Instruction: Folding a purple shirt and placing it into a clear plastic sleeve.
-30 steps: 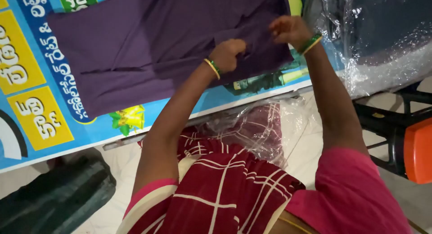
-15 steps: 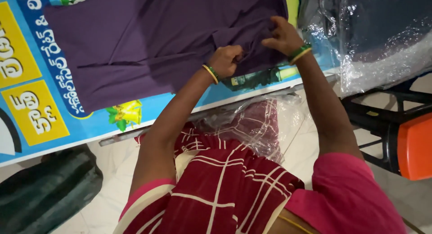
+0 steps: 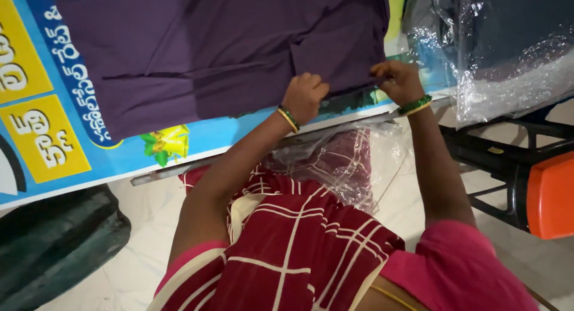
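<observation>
We see both hands pinch the purple cloth's (image 3: pixel 221 54) near hem: left hand (image 3: pixel 304 97) at 6 o'clock, right hand (image 3: pixel 399 81) at 4; cloth extends toward 10.

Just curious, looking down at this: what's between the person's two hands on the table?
In the head view, only the near edge of the purple cloth spans between the left hand and right hand; both grip that edge.

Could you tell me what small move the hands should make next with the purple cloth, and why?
Probably draw the pinched near edge flat toward the body. The left hand and right hand both grip the purple cloth at its lower right corner, where a folded flap shows a crease, while the rest lies flat on the printed banner.
</observation>
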